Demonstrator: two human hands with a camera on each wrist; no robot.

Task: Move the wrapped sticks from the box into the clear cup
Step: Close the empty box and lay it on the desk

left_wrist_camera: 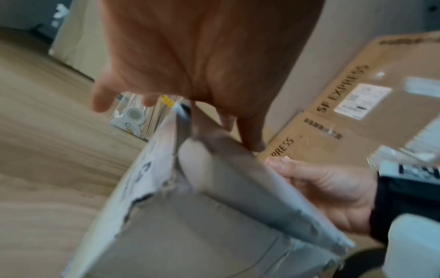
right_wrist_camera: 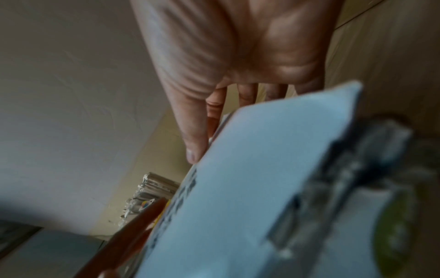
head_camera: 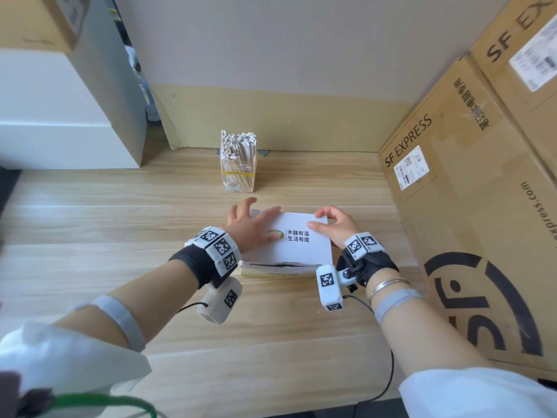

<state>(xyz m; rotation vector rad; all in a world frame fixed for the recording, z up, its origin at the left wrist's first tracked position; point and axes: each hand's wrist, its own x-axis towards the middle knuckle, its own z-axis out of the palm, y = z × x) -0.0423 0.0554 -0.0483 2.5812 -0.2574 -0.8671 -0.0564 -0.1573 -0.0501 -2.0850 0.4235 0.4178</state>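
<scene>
A white box (head_camera: 301,245) with printed black characters lies flat on the wooden table (head_camera: 120,224), lid down; no sticks show inside it. My left hand (head_camera: 256,220) rests on the lid's left part with fingers spread and straight. My right hand (head_camera: 327,220) pinches the lid's far right corner, thumb on top and fingers curled over the edge. In the left wrist view the lid (left_wrist_camera: 250,188) stands slightly off the box body (left_wrist_camera: 190,240), with the right hand (left_wrist_camera: 321,186) at its edge. Beyond the box stands the clear cup (head_camera: 238,164), packed with upright wrapped sticks (head_camera: 238,140).
Large SF Express cartons (head_camera: 467,191) wall off the table's right side. A white cabinet (head_camera: 60,116) stands at the back left, and a cardboard sheet (head_camera: 286,122) leans on the wall behind the cup. Cables (head_camera: 388,375) trail from the wrist cameras near the front edge.
</scene>
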